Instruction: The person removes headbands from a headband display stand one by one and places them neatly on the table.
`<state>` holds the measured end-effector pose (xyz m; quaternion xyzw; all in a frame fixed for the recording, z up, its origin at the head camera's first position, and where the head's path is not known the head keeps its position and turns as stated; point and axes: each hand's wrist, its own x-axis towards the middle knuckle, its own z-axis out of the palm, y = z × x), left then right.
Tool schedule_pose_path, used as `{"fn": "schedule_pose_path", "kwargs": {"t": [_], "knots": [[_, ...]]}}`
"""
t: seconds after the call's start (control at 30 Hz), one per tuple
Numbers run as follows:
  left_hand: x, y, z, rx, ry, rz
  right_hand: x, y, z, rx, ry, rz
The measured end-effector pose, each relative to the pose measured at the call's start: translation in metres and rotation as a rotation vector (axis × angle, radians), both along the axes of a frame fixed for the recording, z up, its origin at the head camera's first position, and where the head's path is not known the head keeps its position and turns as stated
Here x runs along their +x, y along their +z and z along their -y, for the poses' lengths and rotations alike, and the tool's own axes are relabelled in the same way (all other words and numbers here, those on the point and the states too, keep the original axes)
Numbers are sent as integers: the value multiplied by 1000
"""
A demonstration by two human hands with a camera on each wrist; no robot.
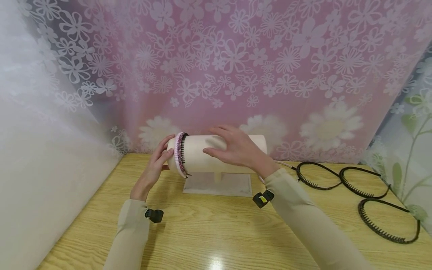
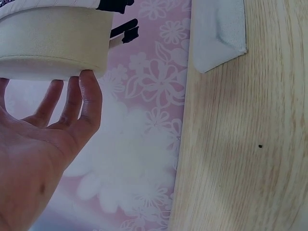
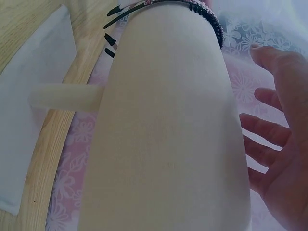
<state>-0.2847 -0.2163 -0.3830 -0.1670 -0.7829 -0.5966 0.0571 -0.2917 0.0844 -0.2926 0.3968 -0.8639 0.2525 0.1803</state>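
A cream padded headband display stand (image 1: 202, 155) lies as a horizontal roll on a short post and flat base. Side by side around its left end sit a white headband (image 1: 177, 159) and a glittery pink headband (image 1: 180, 150), with a dark toothed one against them. My left hand (image 1: 156, 163) holds the left end of the roll, its fingertips on the end's rim in the left wrist view. Over the roll's right half is my right hand (image 1: 234, 148), fingers extended and holding nothing. Beside the roll, the right wrist view shows those fingers (image 3: 267, 130) spread.
Several black toothed headbands (image 1: 318, 185) lie on the wooden table (image 1: 202, 228) to the right. A pale headband end (image 1: 283, 163) shows behind my right forearm. A pink flowered curtain (image 1: 216, 75) hangs behind the table, with a white wall (image 1: 50, 150) at the left.
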Motion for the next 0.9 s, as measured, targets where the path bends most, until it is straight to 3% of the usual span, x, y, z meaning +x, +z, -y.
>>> {"fn": "schedule_pose_path", "kwargs": {"t": [0.9], "knots": [[-1,0,-1,17,-3,18,-14,2,49,179,-32,69]]}}
